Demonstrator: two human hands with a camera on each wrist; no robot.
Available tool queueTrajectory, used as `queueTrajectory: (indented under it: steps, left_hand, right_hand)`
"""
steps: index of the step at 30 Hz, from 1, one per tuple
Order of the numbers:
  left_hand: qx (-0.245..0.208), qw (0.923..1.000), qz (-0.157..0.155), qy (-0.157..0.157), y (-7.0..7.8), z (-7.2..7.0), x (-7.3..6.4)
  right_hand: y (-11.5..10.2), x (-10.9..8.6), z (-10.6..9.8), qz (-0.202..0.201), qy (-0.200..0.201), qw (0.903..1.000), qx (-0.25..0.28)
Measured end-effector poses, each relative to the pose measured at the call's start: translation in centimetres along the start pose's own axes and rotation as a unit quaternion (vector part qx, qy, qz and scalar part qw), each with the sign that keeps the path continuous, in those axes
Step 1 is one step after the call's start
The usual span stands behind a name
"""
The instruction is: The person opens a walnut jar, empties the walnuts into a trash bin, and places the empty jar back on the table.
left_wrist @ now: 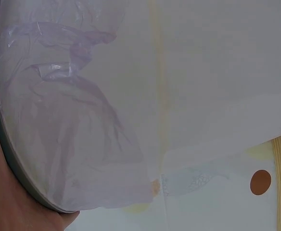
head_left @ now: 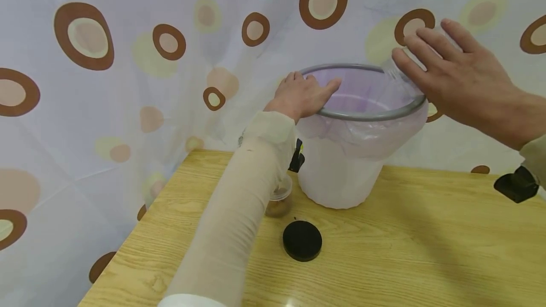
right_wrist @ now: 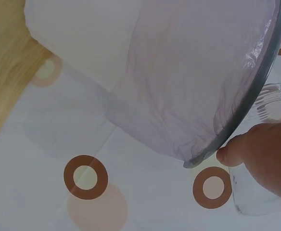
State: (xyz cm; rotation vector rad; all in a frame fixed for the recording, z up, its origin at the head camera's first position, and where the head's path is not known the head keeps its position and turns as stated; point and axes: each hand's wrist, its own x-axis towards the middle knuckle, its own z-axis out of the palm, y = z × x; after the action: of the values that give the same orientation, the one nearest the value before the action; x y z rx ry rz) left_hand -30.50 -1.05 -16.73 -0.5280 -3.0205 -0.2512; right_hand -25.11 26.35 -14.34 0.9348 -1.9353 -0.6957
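Note:
A white trash can [head_left: 341, 174] with a grey rim [head_left: 371, 116] and a thin, pale purple bag folded over it stands on the table. At the rim's left side, my left hand [head_left: 300, 93] grips the edge, thumb pointing inward; the left wrist view shows the hand [left_wrist: 6, 192] against the rim. My right hand [head_left: 465, 75] holds a clear jar [head_left: 398, 77] tilted at the can's right rim. Its ridged end and see-through body [right_wrist: 256, 202] show in the right wrist view. Fingers hide part of the jar.
Behind the left forearm, partly hidden, stands a small clear tub [head_left: 279, 200] with something brown inside. A round black lid [head_left: 302, 240] lies in front of the can on the wooden table [head_left: 405, 259]. A patterned curtain [head_left: 128, 108] hangs behind and at the left.

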Motion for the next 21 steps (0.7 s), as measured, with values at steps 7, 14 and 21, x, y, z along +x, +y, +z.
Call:
queueTrajectory:
  steps: [7,14,21]
  left_hand:
    - [0.002,1.0,0.0,0.0,-0.05,-0.12,0.02]
    - [-0.006,0.9999,-0.003,-0.012,-0.1,-0.03,-0.11]
    - [-0.008,0.9999,0.001,-0.014,0.05,-0.01,-0.04]
  right_hand:
    - [0.0,-0.13,-0.17,0.031,0.011,0.9994,0.011]
    - [-0.24,-0.47,-0.45,0.081,-0.028,0.9951,0.049]
    - [-0.03,-0.81,-0.78,0.117,-0.063,0.9889,0.066]
